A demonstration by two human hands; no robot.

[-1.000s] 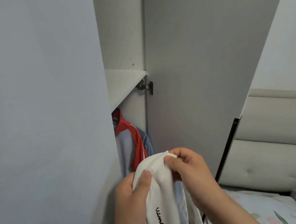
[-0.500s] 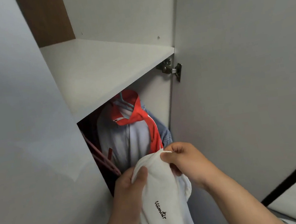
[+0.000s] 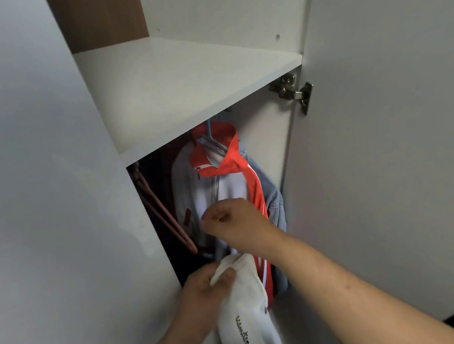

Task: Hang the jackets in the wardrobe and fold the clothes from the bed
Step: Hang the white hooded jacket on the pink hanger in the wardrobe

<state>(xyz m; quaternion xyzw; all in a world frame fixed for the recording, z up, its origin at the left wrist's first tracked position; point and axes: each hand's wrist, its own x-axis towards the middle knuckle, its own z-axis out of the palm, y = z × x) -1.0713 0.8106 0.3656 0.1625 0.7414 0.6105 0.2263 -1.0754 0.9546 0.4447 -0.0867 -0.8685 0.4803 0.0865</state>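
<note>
pink hangers (image 3: 165, 217) leaned at the left edge of the wardrobe (image 3: 261, 138) opening, partly in shadow. the left hand (image 3: 204, 290) clamped thumb and fingers on the top of a white jacket (image 3: 248, 322), held low before the opening. its black script was too blurred to read, and its lower part was cut off. the right hand (image 3: 235, 222) hovered above, fingers curled; whether it held anything could not be told. behind it, under the shelf (image 3: 179, 85), a red-and-white jacket (image 3: 233, 182) hung on a blue hanger (image 3: 209, 129). a denim jacket (image 3: 274, 197) was half hidden beside it.

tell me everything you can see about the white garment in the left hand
The white soft-fabric garment with black script lettering hangs limp and bunched in front of the open wardrobe. The left hand grips its gathered top; the right hand is above it, not touching. Red shows at its bottom edge.
</note>
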